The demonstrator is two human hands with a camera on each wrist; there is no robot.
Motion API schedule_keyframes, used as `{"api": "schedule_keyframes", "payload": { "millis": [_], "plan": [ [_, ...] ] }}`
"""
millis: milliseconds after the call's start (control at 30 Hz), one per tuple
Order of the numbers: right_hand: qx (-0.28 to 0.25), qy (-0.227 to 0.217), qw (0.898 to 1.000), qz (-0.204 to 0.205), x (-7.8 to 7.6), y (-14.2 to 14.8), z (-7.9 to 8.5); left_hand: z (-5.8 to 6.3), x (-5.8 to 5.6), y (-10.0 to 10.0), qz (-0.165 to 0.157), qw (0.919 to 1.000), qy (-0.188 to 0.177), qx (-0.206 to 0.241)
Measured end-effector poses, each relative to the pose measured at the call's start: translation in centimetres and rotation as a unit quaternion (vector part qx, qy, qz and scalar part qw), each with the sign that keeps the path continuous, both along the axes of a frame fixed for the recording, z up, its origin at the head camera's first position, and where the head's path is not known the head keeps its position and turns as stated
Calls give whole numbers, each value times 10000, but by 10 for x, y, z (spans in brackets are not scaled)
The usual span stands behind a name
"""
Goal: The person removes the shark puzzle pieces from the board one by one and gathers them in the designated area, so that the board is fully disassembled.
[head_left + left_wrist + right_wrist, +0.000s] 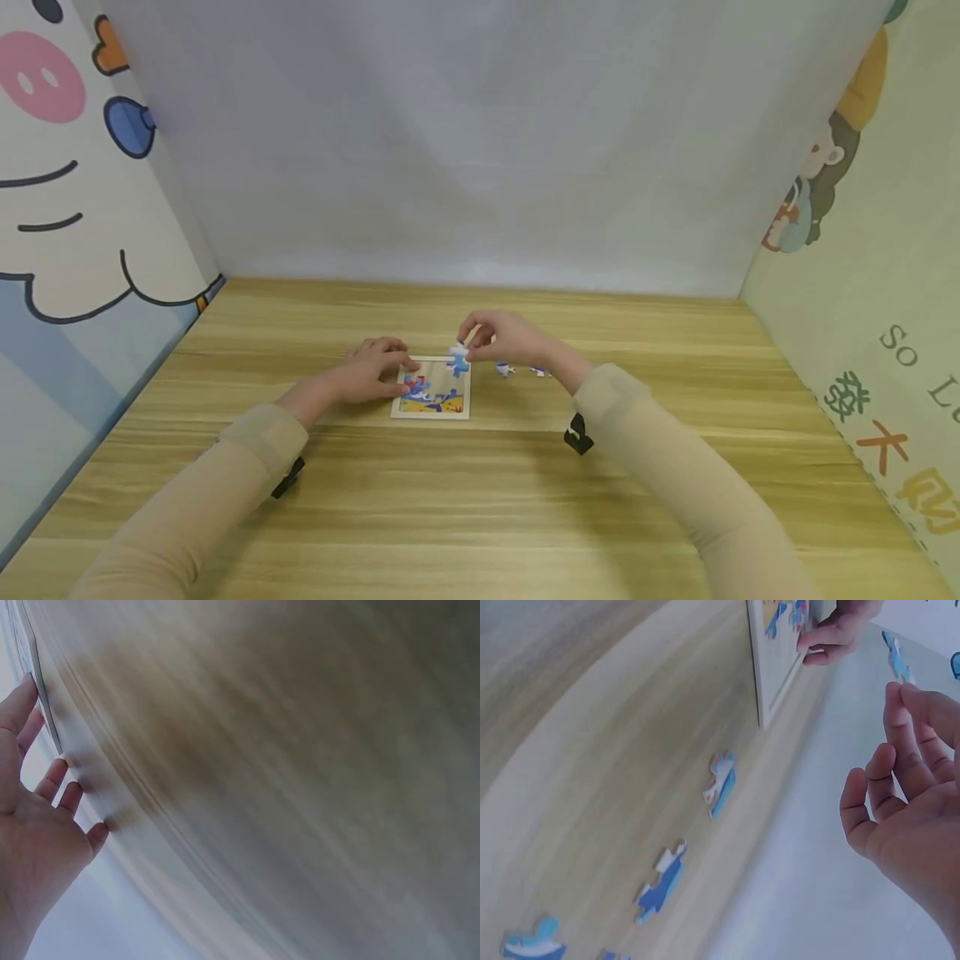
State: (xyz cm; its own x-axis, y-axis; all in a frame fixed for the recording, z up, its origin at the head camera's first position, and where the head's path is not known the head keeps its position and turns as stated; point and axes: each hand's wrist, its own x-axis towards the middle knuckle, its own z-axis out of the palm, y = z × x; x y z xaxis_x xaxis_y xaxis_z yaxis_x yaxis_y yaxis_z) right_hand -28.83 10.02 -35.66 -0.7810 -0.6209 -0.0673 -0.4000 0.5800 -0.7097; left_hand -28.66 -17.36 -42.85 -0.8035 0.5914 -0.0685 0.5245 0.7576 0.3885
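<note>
A jigsaw puzzle tray (431, 414) with a pale frame lies on the table, its lower part filled with colourful pieces. My right hand (504, 340) pinches a blue and white puzzle piece (458, 360) between thumb and fingertip, raised over the tray's upper right corner. In the right wrist view that puzzle piece (896, 658) stands edge-up at the fingertips of the right hand (919, 769). My left hand (369, 370) rests at the tray's left side, fingers spread, thumb and a fingertip touching the tray. In the left wrist view the left hand (45, 825) has its fingers extended by the tray's edge.
Loose puzzle pieces lie right of the tray, among them a blue and white piece (720, 784) and a darker blue piece (661, 881). A black object (577, 435) shows below the right wrist. A plain backdrop (480, 167) closes off the table's far edge.
</note>
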Motion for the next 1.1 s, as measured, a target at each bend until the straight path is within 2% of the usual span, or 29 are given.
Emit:
{"api": "schedule_keyframes", "payload": {
  "millis": [267,667,833,1100],
  "plan": [
    [115,31,9999,90,10,16,17,1,3,2,49,10000,40,-2],
    [379,249,9989,78,24,53,28,5,7,4,133,9999,105,33],
    [402,241,9988,143,24,74,24,6,7,5,150,9998,103,40],
    [450,-6,9988,214,19,106,7,6,7,5,200,9998,-32,76]
  ]
}}
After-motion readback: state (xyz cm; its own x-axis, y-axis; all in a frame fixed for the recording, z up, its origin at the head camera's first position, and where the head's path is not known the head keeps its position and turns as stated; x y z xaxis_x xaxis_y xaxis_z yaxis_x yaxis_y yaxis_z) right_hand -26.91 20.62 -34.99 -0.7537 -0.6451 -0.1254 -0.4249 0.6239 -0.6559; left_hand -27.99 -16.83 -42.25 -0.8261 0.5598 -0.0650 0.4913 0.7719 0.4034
